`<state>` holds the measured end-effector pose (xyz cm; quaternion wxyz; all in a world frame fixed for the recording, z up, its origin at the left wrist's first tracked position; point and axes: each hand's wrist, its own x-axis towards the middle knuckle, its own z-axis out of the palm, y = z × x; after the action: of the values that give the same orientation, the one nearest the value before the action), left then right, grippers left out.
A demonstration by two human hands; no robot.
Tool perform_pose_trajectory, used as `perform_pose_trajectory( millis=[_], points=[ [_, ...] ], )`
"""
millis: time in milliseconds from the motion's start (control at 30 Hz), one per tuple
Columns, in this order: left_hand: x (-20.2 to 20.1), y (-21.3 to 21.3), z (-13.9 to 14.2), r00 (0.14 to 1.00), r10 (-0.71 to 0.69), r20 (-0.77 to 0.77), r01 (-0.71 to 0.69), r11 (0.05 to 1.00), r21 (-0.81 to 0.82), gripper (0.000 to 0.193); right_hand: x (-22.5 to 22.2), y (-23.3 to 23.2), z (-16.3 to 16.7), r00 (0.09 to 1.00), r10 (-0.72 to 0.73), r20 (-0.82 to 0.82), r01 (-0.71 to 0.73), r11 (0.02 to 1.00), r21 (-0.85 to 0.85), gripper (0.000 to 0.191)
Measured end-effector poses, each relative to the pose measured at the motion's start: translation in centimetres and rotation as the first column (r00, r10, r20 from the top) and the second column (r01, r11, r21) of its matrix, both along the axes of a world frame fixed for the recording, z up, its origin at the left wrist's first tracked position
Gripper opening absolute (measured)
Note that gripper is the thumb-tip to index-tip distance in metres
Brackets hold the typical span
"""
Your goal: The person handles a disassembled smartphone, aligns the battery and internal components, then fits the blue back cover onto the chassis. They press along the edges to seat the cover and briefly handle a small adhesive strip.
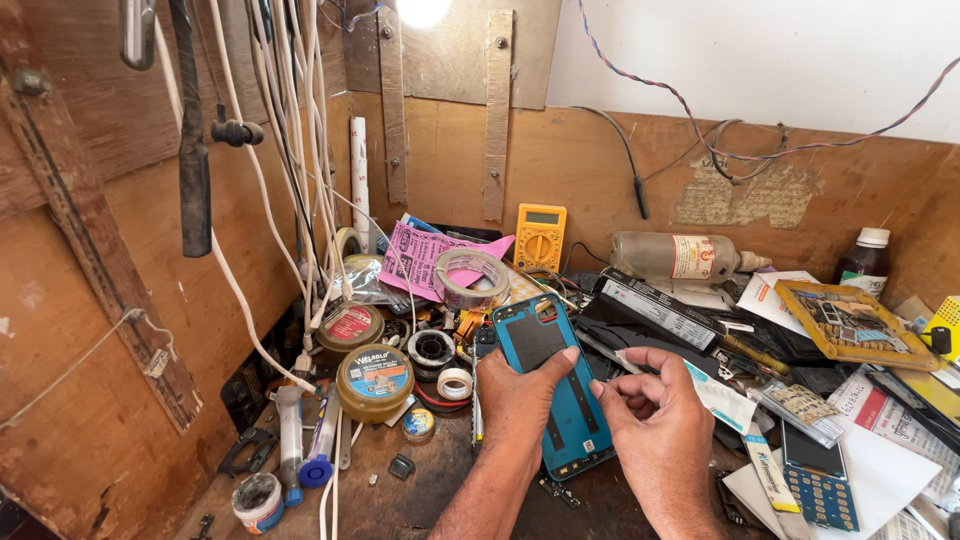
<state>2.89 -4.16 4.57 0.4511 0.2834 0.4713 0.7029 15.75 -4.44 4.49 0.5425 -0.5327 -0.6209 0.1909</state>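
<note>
From the head view, I see my left hand [520, 395] clamped on the blue phone back cover [555, 385], centre desk [400, 500], its long axis running near-to-far, tilted slightly left. My right hand [655, 415] fingers [622, 392] are pinched together just right of it.

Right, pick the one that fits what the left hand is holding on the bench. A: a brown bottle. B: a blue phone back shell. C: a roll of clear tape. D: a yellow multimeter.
B: the left hand has its thumb pressed on the blue phone back shell, while the yellow multimeter, the roll of clear tape and the brown bottle sit untouched further back.
</note>
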Motion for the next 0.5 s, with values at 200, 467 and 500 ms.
perform_pose_trajectory(
  millis=[200,467,500],
  points=[
    [0.01,0.06,-0.2,1.0,-0.003,0.028,0.002,1.0,0.024,0.021,-0.01,-0.03,-0.06,1.0,0.001,0.001,-0.001,1.0,0.002,0.042],
    [0.12,0.14,-0.29,1.0,0.025,-0.005,-0.025,1.0,0.012,0.022,0.07,0.19,-0.21,1.0,0.003,-0.005,-0.003,1.0,-0.01,0.042],
    [0.15,0.13,-0.26,1.0,0.025,-0.006,-0.025,1.0,0.006,0.022,0.11,0.2,-0.23,1.0,0.001,-0.001,-0.001,1.0,-0.014,0.042]
  ],
)
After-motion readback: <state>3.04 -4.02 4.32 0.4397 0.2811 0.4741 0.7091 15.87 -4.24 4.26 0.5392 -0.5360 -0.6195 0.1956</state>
